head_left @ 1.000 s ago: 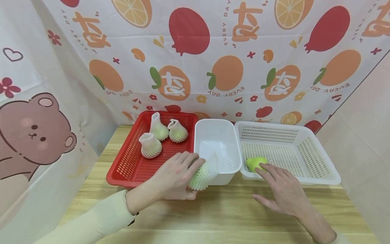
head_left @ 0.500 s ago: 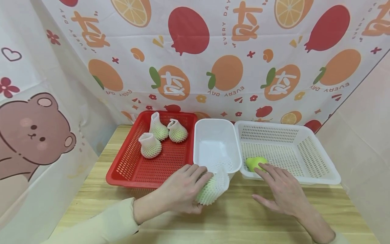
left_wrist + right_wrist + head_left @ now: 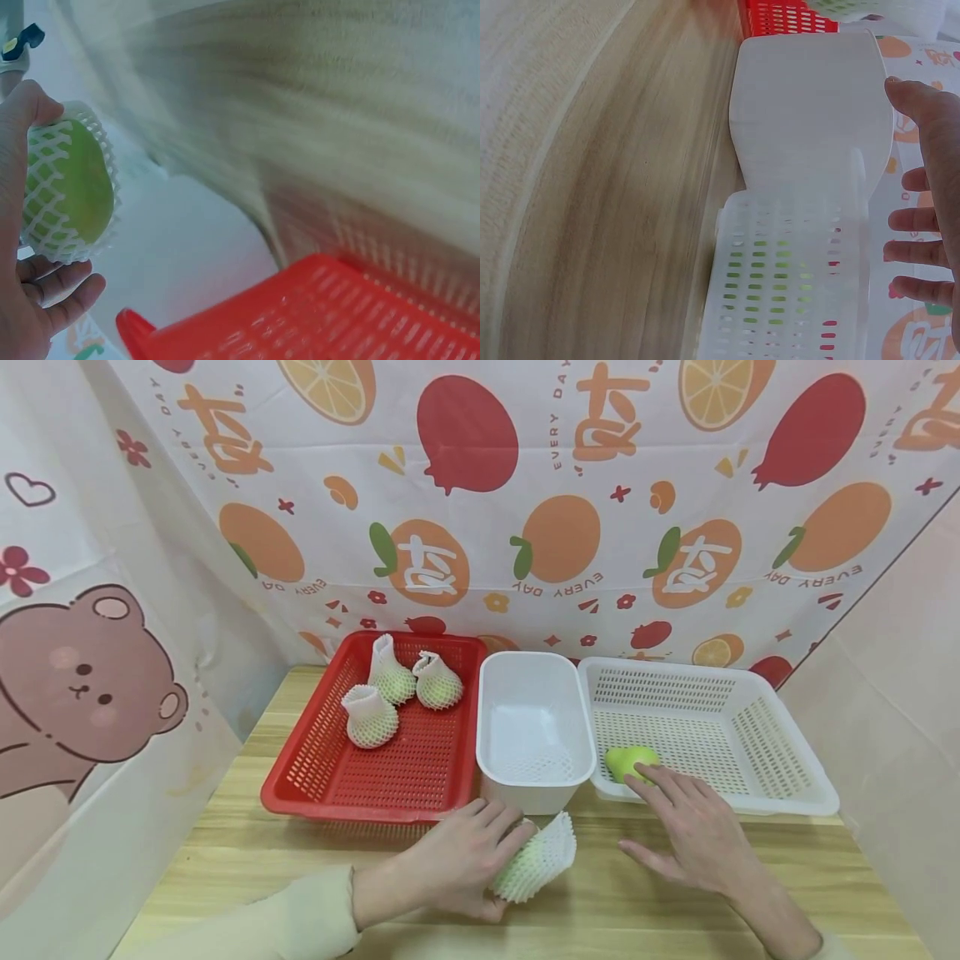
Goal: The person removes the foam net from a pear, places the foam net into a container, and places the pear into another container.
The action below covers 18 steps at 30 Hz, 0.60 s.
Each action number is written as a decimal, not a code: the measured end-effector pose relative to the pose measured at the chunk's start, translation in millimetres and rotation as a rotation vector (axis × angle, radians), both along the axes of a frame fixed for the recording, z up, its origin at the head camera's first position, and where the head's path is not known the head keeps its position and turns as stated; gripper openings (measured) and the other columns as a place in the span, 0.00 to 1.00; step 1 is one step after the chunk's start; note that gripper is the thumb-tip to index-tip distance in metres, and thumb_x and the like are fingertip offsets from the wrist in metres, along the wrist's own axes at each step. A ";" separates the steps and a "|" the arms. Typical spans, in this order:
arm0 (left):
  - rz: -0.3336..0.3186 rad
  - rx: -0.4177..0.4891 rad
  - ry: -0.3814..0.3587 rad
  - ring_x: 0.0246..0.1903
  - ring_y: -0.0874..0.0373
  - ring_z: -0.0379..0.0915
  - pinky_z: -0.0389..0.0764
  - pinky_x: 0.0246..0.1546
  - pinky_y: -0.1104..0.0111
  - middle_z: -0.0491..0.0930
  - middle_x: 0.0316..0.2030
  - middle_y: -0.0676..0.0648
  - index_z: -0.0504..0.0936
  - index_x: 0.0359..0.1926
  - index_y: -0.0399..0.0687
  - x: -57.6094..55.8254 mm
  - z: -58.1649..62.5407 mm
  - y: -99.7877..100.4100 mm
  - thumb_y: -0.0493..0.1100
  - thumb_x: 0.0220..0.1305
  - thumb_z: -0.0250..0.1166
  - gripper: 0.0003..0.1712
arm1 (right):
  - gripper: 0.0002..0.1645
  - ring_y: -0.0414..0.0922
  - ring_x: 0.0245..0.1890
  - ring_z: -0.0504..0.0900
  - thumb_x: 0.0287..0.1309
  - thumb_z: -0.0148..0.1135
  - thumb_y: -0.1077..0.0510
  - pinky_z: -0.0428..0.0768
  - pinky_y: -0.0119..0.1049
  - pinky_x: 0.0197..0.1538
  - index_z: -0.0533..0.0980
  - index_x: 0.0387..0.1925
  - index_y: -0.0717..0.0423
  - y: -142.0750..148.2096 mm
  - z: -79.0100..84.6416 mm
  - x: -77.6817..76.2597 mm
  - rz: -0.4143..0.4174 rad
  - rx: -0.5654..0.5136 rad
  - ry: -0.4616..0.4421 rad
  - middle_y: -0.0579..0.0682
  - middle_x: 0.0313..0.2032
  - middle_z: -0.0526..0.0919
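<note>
My left hand (image 3: 467, 862) grips a green pear in a white foam net sleeve (image 3: 536, 864) over the table, in front of the white bin. Its thumb and fingers curl round the netted pear (image 3: 75, 180) in the left wrist view, where green skin shows through the mesh. The sleeve's loose end points up and to the right. My right hand (image 3: 697, 831) hovers with spread fingers at the front rim of the white basket, its fingertips overlapping a bare green pear (image 3: 626, 762) inside. In the right wrist view this hand (image 3: 941, 165) holds nothing.
On the left, a red basket (image 3: 405, 777) contains three netted pears (image 3: 371, 727). The deep white bin (image 3: 534, 710) stands between it and the white basket (image 3: 787, 760), with netting visible at its bottom. Behind them hangs a fruit-print cloth (image 3: 480, 552).
My left hand has brought the netted pear down and slightly right, from beside the bin's front to nearer the table's front. The right hand has stayed almost still.
</note>
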<state>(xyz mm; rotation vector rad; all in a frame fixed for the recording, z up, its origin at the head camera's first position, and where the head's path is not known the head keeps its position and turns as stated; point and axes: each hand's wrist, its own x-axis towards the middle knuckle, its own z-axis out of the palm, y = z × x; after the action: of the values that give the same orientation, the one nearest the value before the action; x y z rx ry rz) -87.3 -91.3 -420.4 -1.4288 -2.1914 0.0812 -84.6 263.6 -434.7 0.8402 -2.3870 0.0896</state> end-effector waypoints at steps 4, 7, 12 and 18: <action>0.000 -0.005 -0.007 0.38 0.60 0.71 0.76 0.39 0.70 0.75 0.41 0.55 0.75 0.55 0.51 0.5 -8.1 2.1 0.75 0.32 0.73 0.51 | 0.54 0.59 0.54 0.87 0.68 0.38 0.16 0.87 0.57 0.52 0.80 0.63 0.56 0.2 -1.8 0.3 0.001 -0.001 0.006 0.58 0.60 0.85; 0.008 -0.008 -0.008 0.39 0.60 0.71 0.76 0.41 0.69 0.75 0.42 0.55 0.75 0.55 0.51 0.2 -13.5 2.7 0.76 0.32 0.73 0.52 | 0.54 0.59 0.53 0.87 0.67 0.38 0.16 0.87 0.57 0.51 0.80 0.63 0.56 -0.2 -2.3 1.2 0.000 -0.001 0.001 0.58 0.60 0.85; 0.025 -0.021 -0.036 0.42 0.60 0.73 0.79 0.44 0.68 0.77 0.44 0.54 0.75 0.57 0.51 -0.1 -21.2 3.1 0.75 0.34 0.73 0.52 | 0.54 0.59 0.55 0.87 0.67 0.39 0.16 0.87 0.56 0.52 0.80 0.63 0.56 -1.2 -3.6 2.8 -0.002 -0.004 -0.016 0.58 0.61 0.84; 0.038 -0.062 -0.109 0.48 0.59 0.77 0.83 0.51 0.66 0.80 0.49 0.53 0.75 0.59 0.51 2.5 -29.8 4.4 0.74 0.39 0.74 0.50 | 0.53 0.59 0.54 0.87 0.66 0.43 0.16 0.87 0.56 0.52 0.80 0.63 0.55 -2.3 -5.9 2.8 0.000 -0.006 -0.014 0.57 0.60 0.85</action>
<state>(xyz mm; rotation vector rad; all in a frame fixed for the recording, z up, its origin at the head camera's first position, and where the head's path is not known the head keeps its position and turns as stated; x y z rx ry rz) -84.8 -87.0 -450.2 -1.4569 -2.3239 0.0873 -81.8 261.4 -440.6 0.8396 -2.3985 0.1034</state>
